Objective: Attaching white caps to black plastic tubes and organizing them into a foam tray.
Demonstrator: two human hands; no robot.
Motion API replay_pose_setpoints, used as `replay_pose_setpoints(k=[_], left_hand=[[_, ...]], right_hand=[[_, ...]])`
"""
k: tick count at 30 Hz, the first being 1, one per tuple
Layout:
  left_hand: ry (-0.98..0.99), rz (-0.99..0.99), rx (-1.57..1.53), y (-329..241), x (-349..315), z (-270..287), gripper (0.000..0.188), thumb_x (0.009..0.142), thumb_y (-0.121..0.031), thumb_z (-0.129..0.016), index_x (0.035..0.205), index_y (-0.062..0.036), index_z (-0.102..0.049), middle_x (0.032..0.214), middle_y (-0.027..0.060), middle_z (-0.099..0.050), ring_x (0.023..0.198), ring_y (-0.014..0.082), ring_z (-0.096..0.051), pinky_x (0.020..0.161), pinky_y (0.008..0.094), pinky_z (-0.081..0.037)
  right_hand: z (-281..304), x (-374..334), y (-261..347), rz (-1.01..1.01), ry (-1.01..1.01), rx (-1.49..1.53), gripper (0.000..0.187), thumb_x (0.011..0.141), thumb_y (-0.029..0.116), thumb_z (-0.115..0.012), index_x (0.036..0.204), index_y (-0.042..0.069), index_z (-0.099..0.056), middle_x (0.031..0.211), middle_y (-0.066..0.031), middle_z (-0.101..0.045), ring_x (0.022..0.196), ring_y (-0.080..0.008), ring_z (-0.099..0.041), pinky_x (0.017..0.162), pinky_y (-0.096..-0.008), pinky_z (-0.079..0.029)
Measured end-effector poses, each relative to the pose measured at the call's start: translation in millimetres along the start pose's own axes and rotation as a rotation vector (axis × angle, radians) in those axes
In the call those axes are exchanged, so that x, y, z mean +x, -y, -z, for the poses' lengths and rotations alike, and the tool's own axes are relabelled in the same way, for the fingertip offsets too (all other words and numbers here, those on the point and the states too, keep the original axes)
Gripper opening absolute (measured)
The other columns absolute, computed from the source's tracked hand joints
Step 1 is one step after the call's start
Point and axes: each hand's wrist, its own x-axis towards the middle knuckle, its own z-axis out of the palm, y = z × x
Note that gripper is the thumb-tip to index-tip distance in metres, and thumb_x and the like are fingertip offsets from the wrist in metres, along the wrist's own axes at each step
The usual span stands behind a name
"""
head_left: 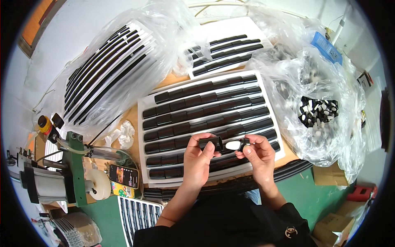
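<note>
Between the fingers and thumb of my left hand is a glossy black hollow tube, its open end facing right. My right hand pinches a small black fitting with a white oval tip, and the tip points left at the tube's mouth. A small gap shows between the two pieces. Both hands are above a white tray lined with rows of similar black tubes. On the right, a clear plastic bag holds many loose black-and-white fittings.
At the left stands a green-framed press with a metal cylinder, beside a phone on a yellow box. Behind are a plastic-wrapped tray stack and another tray. A blue basket sits far right. Crumpled tissue lies left of the tray.
</note>
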Motion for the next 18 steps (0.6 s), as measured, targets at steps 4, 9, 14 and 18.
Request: replay_pose_setpoints(k=[4,9,14,18], left_hand=[[0.039,-0.069,0.137,3,-3,1,0.028,0.083,-0.008,-0.064,0.107,-0.0041,-0.05,0.105,0.0065,-0.056,0.089,0.0138,-0.055,0.079,0.0263,-0.046],[0.151,-0.268,0.316,10,-6,-13,0.025,0.085,-0.009,-0.06,0.104,-0.0039,-0.045,0.099,0.0108,-0.053,0.066,0.0078,-0.047,0.055,0.0194,-0.041],[0.202,-0.285,0.342,7,-9,-18,0.019,0.091,-0.015,-0.052,0.101,-0.0044,-0.04,0.097,0.0118,-0.052,0.06,0.0065,-0.044,0.052,0.019,-0.04],[0.117,-0.334,0.439,10,-11,-21,0.016,0.094,-0.019,-0.045,0.097,-0.0045,-0.039,0.097,0.0134,-0.051,0.06,0.0062,-0.044,0.052,0.0181,-0.04]], right_hand=[[1,1,3,0.008,-0.001,-0.05,0.028,0.083,0.0,-0.06,0.11,-0.002,-0.053,0.082,-0.006,-0.061,0.075,-0.0112,-0.062,0.07,-0.0223,-0.051],[-1,2,-2,-0.009,0.106,-0.01,0.029,0.081,-0.001,-0.063,0.109,-0.001,-0.056,0.089,-0.0057,-0.06,0.074,-0.0097,-0.059,0.068,-0.022,-0.05],[-3,0,4,-0.066,0.168,0.029,0.028,0.081,-0.001,-0.062,0.108,-0.002,-0.055,0.088,-0.0064,-0.06,0.075,-0.0111,-0.06,0.069,-0.0238,-0.052],[-6,1,7,-0.099,0.161,0.035,0.029,0.081,-0.001,-0.062,0.108,-0.001,-0.055,0.088,-0.0061,-0.06,0.077,-0.0109,-0.059,0.07,-0.0238,-0.051]])
